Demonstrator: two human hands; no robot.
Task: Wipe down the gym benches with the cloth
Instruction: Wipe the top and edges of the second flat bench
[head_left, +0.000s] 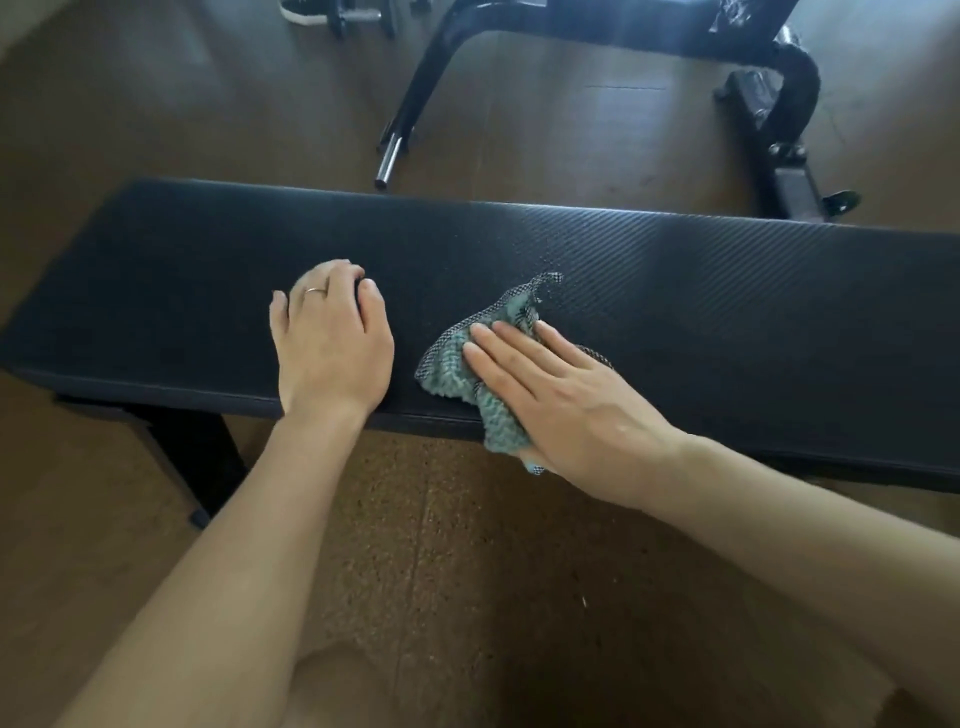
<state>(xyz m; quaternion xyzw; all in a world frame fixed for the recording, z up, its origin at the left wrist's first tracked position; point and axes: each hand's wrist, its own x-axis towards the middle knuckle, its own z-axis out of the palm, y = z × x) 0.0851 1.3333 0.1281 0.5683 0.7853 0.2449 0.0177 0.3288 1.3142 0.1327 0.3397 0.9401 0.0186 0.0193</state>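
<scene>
I see the floor (467, 571), brown and speckled, below both hands. The black padded table (675, 291), the gym bench, runs across the view under both hands. Beyond it, past my right hand, stands a black metal frame (779, 104) of other gym gear, with a dumbbell (358, 18) farther off beyond my left hand. My right hand (566, 410) lies flat with straight fingers, pressing the green cloth (467, 364) onto the table near its front edge; part of the cloth hangs over that edge beneath the palm. My left hand (332, 343) rests on the table just left of the cloth, fingers loosely curled and holding nothing, with a ring (315, 291) on one finger.
</scene>
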